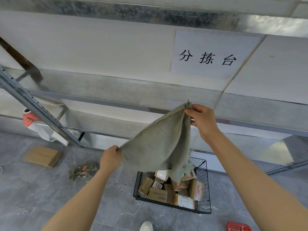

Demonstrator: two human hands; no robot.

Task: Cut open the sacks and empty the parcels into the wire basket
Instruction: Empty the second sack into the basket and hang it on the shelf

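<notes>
Hanging between two bare hands, a limp grey-green sack (160,147) was held mouth-down over a black wire basket (207,189) on the grey floor. At far left, a slanted metal rack upright (38,109) stood beside a red-and-white roll (28,120). Below them a flat cardboard box (43,155) and a small heap of scraps (81,170) lay on the floor, well apart from the basket.

Next came the left hand (110,158), the lower of the two and the nearer to the basket, its fingers curled and pinching the sack's lower left corner. From there the sack's long edge ran diagonally up and to the right. It ended at the right hand (204,120), where thumb and fingers pinched the opposite corner, high in front of a shelf edge.

The cloth sagged flat and looked empty, though its inside was hidden. Its frayed open end hung below the fingers over the far right part of the basket; whether it touched the parcels (157,194) could not be told. Those brown parcels lay heaped inside the basket, close to its rim.

By this look, emptying seemed nearly done, and drawing the sack away would likely follow. Bare floor lay left of the basket and in front of it. A shoe (146,226) and a red object (238,227) sat at the bottom edge.
</notes>
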